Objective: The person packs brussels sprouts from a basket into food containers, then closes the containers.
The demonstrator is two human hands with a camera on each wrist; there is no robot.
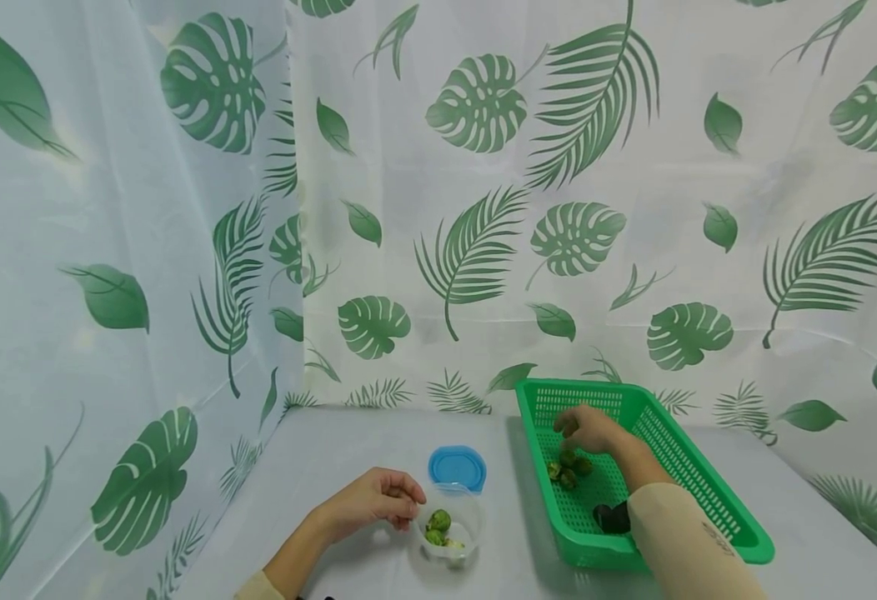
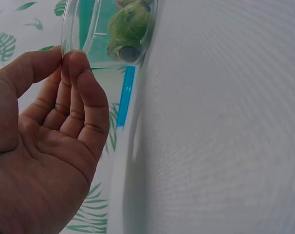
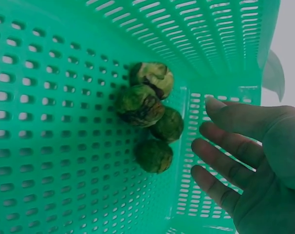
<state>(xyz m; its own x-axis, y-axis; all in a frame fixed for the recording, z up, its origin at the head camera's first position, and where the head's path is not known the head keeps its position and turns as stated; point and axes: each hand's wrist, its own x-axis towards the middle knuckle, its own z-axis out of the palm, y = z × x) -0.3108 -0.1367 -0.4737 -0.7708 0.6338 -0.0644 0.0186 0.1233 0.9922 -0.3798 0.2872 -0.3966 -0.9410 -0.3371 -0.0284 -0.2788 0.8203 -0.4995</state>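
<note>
Reaching right hand [image 1: 587, 427] (fingers spread) over green fruits [image 3: 150, 112] | left hand [image 1: 373, 500] pinching container [image 1: 449, 533] rim

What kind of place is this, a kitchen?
Probably not a kitchen: more likely a small staged table corner. Leaf-print curtains hang all round a plain grey table, with only a green basket and a clear tub.
</note>
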